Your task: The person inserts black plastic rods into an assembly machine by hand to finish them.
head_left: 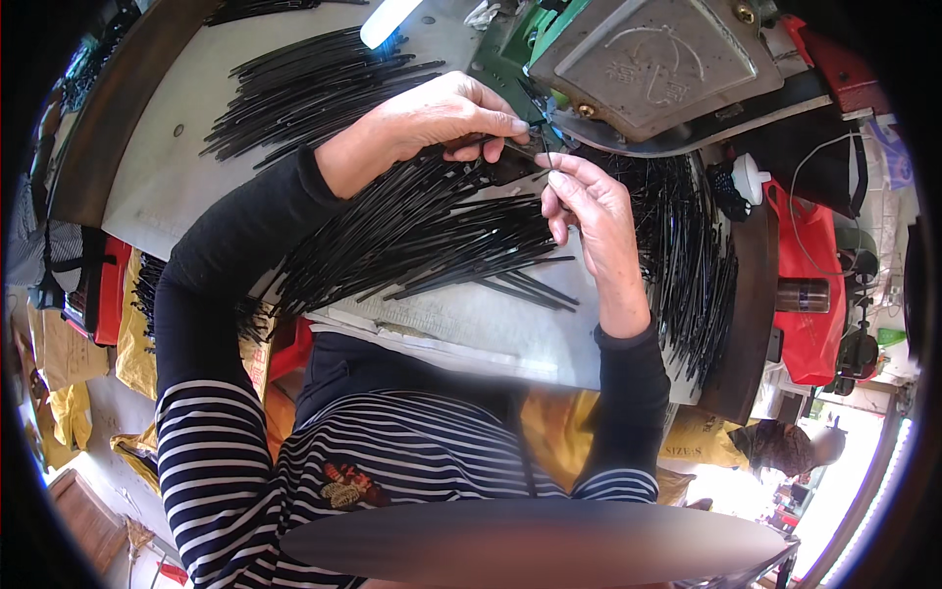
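Beside the working head of a green and grey machine (648, 64), my two hands are close together. My left hand (442, 118) pinches the end of a thin black strip, with thumb and fingertips pressed together and the other fingers curled. My right hand (594, 201) also has thumb and forefinger closed on a thin black piece, a little nearer to me. Whether both hold the same strip I cannot make out. Under my left wrist lies a large pile of long thin black strips (383, 221). The machine's small parts by my fingertips are partly hidden.
Another bundle of black strips (294, 93) lies at the far left of the pale worktable (157, 167), and more strips (677, 255) hang toward its right edge. A white lamp (390, 20) shines from above. A red bag (810, 294) hangs at the right.
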A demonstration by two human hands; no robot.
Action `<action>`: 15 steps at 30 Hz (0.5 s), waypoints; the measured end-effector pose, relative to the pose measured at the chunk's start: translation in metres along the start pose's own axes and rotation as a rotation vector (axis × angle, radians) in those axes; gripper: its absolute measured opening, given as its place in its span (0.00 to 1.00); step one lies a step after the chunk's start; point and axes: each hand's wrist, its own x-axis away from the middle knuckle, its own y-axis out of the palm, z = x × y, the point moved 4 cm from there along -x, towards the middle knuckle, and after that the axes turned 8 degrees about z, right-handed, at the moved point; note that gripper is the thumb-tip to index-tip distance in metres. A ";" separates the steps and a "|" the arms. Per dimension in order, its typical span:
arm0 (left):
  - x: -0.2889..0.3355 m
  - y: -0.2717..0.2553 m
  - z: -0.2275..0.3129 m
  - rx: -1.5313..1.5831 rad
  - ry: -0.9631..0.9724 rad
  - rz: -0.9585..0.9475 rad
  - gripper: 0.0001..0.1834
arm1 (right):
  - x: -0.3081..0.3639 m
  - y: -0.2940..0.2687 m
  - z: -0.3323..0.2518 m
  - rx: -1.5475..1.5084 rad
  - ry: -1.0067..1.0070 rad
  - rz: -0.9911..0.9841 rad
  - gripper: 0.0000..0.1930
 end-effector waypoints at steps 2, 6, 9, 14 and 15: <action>-0.001 0.000 -0.001 -0.006 0.000 -0.008 0.19 | 0.000 -0.001 0.001 -0.001 0.004 0.005 0.14; 0.000 -0.001 0.003 -0.035 -0.005 -0.009 0.18 | 0.001 0.001 0.000 -0.017 0.014 0.009 0.14; 0.000 -0.002 0.004 -0.026 -0.050 -0.009 0.18 | -0.001 0.001 0.003 -0.088 0.051 -0.019 0.14; 0.006 -0.002 0.002 0.047 -0.082 0.017 0.17 | -0.002 0.005 0.007 -0.182 0.075 -0.009 0.14; 0.007 0.001 0.000 0.026 -0.059 0.033 0.16 | -0.001 0.005 0.006 -0.204 0.051 0.028 0.14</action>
